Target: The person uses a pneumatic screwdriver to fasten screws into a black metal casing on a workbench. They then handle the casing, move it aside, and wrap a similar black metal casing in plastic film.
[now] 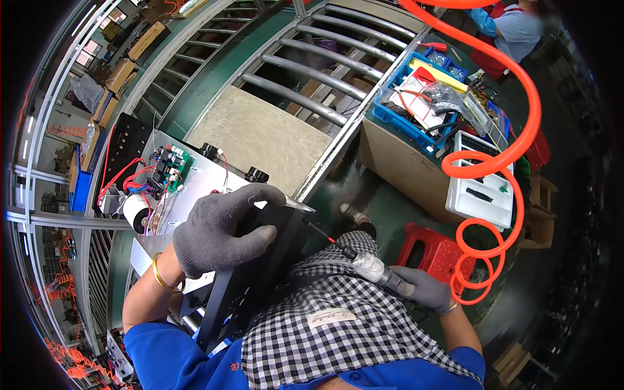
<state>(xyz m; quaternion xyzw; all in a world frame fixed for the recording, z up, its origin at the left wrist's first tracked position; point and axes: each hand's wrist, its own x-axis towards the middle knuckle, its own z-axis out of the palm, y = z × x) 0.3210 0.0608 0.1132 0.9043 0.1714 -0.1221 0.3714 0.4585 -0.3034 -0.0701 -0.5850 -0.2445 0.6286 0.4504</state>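
Note:
My left hand (224, 227), in a grey glove, is curled over the upper end of a black metal panel (286, 227), its thumb against the near side. In my gloved right hand (422, 288) is a power screwdriver (383, 276) wrapped with whitish tape near its front. Its long thin bit, partly red, points up and left, with the tip close to the panel's right edge; I cannot tell if they touch. Beside the panel lies a pale metal plate (200, 188) carrying a green circuit board (174, 166), red wires, a white cylinder (136, 211) and black knobs (257, 175).
A roller conveyor (312, 84) with a tan board (260, 133) runs ahead. At right stand a blue parts bin (383, 116) and a white tray (484, 201). A coiled orange hose (536, 97) hangs at right above a red stool (432, 250). Another person (513, 29) is at far right.

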